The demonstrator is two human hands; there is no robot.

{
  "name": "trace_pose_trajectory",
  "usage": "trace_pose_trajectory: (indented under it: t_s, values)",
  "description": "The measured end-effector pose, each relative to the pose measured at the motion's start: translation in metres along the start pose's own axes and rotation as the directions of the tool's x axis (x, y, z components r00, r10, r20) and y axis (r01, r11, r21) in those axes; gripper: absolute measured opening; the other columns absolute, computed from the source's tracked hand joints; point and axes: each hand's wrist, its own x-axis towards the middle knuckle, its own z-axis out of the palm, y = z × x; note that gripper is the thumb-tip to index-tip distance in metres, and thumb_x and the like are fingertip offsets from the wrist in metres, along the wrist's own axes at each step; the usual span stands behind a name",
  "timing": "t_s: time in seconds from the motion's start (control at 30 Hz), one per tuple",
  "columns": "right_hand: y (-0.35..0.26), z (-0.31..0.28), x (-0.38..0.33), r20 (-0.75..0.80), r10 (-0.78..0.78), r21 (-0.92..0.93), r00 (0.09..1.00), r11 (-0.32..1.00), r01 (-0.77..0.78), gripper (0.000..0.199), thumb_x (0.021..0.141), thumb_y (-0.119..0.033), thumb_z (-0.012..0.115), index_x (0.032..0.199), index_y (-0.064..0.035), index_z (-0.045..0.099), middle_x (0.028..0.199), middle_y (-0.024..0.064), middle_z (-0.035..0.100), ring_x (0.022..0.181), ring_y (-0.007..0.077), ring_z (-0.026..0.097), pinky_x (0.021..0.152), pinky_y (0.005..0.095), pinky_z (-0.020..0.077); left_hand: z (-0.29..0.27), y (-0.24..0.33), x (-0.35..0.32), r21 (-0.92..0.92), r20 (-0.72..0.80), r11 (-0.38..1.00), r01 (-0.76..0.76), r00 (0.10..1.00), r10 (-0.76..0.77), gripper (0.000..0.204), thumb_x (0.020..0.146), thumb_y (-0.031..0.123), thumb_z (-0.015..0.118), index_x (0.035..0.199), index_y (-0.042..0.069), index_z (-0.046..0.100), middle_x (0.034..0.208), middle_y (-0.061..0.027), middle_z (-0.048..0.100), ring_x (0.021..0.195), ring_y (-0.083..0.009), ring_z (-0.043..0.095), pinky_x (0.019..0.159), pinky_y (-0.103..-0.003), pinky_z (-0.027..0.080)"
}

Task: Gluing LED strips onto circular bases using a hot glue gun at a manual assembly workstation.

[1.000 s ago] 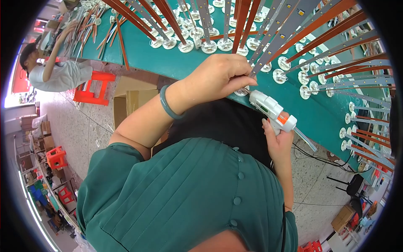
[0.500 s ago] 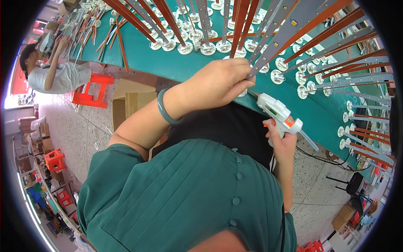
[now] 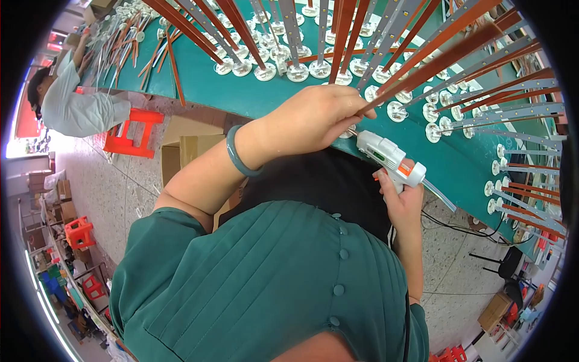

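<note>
My left hand (image 3: 313,117), with a bangle at its wrist, pinches the lower end of a long LED strip (image 3: 431,71). The strip slants up to the right, its brown side facing me. A round white base (image 3: 347,131) sits just under these fingers, partly hidden by them. My right hand (image 3: 405,202) is wrapped round a white hot glue gun (image 3: 385,152) with orange parts. Its nozzle points left at that base, close under my left fingertips; whether it touches cannot be made out. A clear glue stick (image 3: 440,196) juts from the gun's back.
Rows of upright LED strips on round white bases (image 3: 265,72) fill the green table (image 3: 187,78). Loose strips (image 3: 129,42) lie at its far left, near a seated person (image 3: 78,105) by a red stool (image 3: 136,133). An open cardboard box (image 3: 193,148) stands below the edge; black cables (image 3: 458,226) hang at right.
The strip in my left hand has turned from its grey LED face to its brown side. The glue gun has shifted slightly left, nearer my left fingers. The seated person has moved.
</note>
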Motion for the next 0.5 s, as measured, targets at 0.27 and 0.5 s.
trace_pose_trajectory:
  t_s: [0.27, 0.5]
  values:
    - [-0.0002, 0.0008, 0.0028, -0.009, 0.019, -0.029, 1.0, 0.999, -0.019, 0.02, 0.089, -0.012, 0.066, 0.103, 0.0002, 0.059, 0.081, 0.0054, 0.067, 0.063, 0.006, 0.055, 0.056, 0.0207, 0.0436, 0.0, -0.0023, 0.0007, -0.012, -0.008, 1.0, 0.006, 1.0, -0.006, 0.023, 0.084, -0.002, 0.063, 0.105, 0.004, 0.066, 0.093, -0.0118, 0.066, 0.083, -0.0304, 0.066, 0.071, -0.037, 0.052]
    - [-0.0007, 0.001, 0.0031, -0.034, 0.075, 0.053, 0.997, 0.996, -0.074, 0.021, 0.088, -0.01, 0.068, 0.104, -0.0001, 0.058, 0.077, 0.0032, 0.064, 0.062, 0.0058, 0.055, 0.056, 0.0202, 0.0431, -0.0002, -0.004, 0.0015, -0.021, -0.003, 1.0, 0.008, 1.0, -0.008, 0.022, 0.084, -0.002, 0.063, 0.105, 0.004, 0.066, 0.093, -0.0123, 0.066, 0.084, -0.0308, 0.066, 0.072, -0.037, 0.053]
